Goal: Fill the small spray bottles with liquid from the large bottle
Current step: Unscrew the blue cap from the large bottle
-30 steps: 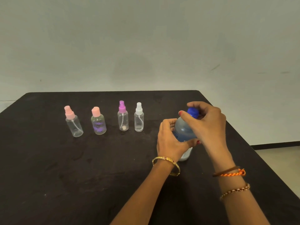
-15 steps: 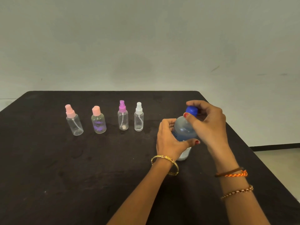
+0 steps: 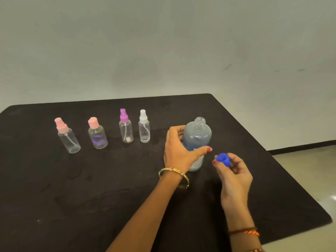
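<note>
- In front of you sits a dark, matte-topped table.
- Along its far left you have four small clear plastic bottles: a pink-pump spray bottle, a pink-capped round bottle, a purple-pump spray bottle and a white-pump spray bottle.
- Right of them stands a large clear uncapped bottle of bluish liquid.

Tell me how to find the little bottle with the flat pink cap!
Look at the black table, where four small clear plastic bottles stand in a row on the left. Count from the left end: it is the second, the round bottle with the flat pink cap. Its neighbours have tall spray nozzles; this one has a plain cap and a purple mark on its front.
</note>
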